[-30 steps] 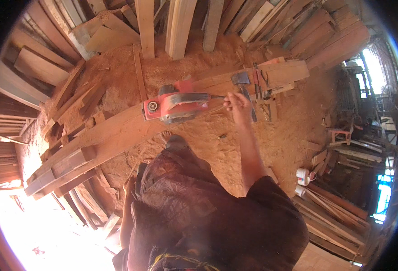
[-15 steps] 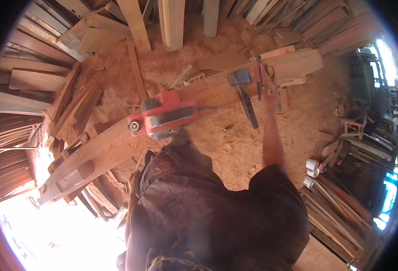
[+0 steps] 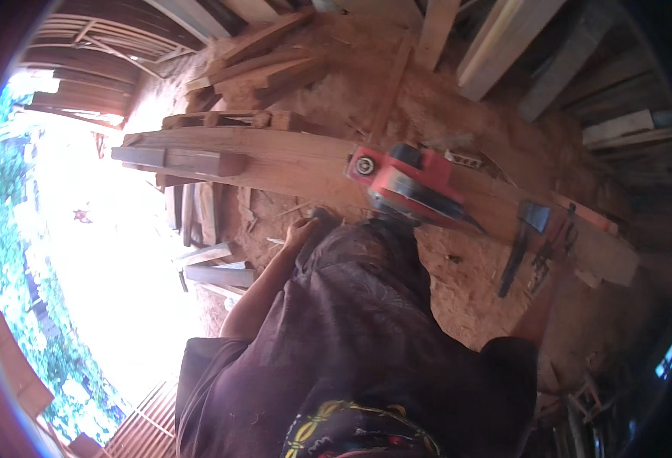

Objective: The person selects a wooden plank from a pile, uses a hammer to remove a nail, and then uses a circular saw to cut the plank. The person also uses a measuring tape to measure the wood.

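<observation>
A red and black electric planer (image 3: 420, 187) rests on a long thick plank (image 3: 298, 160) just beyond my knees. My right hand (image 3: 562, 258) reaches to the plank's right part, beside red-and-dark hand tools (image 3: 559, 233). Motion smears its fingers, so I cannot tell whether it grips one. Left of it, a tool with a blocky blue-grey head (image 3: 534, 216) and long dark handle lies across the plank's near edge. My left hand (image 3: 299, 231) is low by my left leg, near a small dark shape (image 3: 322, 215); its fingers are too unclear to read.
Short squared wood blocks (image 3: 198, 162) sit on the plank's left end. Stacked offcuts (image 3: 263, 76) lie beyond it, and upright boards (image 3: 504, 46) stand at the far right. Reddish sawdust (image 3: 458, 298) covers the ground. Bright daylight comes in at the left.
My view has swung left, so the plank and planer appear farther right. My left hand and forearm now show more fully. My right hand stays by the hand tools.
</observation>
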Action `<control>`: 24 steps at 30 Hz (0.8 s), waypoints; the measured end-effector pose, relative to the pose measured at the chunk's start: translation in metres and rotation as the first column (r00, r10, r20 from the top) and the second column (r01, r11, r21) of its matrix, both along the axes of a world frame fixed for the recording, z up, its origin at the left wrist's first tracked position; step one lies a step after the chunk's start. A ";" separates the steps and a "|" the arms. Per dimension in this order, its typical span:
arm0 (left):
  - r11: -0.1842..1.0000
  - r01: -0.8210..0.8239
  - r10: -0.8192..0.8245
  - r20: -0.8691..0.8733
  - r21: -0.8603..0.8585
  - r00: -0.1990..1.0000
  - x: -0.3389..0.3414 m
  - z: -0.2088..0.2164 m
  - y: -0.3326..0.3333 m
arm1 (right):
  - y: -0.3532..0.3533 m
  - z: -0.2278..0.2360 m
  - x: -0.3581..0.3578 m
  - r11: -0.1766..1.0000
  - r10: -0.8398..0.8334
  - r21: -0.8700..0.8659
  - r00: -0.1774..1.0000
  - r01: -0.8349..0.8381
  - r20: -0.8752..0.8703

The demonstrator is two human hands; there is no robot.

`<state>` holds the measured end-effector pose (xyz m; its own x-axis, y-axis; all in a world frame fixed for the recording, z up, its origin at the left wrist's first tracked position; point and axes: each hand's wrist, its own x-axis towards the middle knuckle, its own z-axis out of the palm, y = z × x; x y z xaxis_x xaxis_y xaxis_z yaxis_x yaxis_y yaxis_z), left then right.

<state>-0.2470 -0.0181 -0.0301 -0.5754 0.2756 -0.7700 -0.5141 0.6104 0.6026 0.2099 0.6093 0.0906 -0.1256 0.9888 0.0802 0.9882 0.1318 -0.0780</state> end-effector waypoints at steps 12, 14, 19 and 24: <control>0.999 -0.016 0.014 -0.073 -0.036 0.997 0.007 0.008 0.031 | -0.018 0.028 -0.028 0.953 0.161 0.243 0.981 -0.183 0.109; 0.998 -0.050 0.048 -0.062 -0.033 0.997 0.010 0.021 0.027 | -0.042 0.032 -0.051 0.897 0.295 0.302 0.946 -0.323 0.136; 0.978 -0.200 0.194 0.092 0.058 0.977 0.020 0.031 0.025 | -0.095 0.050 -0.102 0.774 0.526 0.322 0.837 -0.546 0.155; 0.931 -0.351 0.333 0.161 0.101 0.929 0.031 0.036 0.017 | -0.094 0.052 -0.127 0.972 0.225 0.028 0.887 -0.233 -0.402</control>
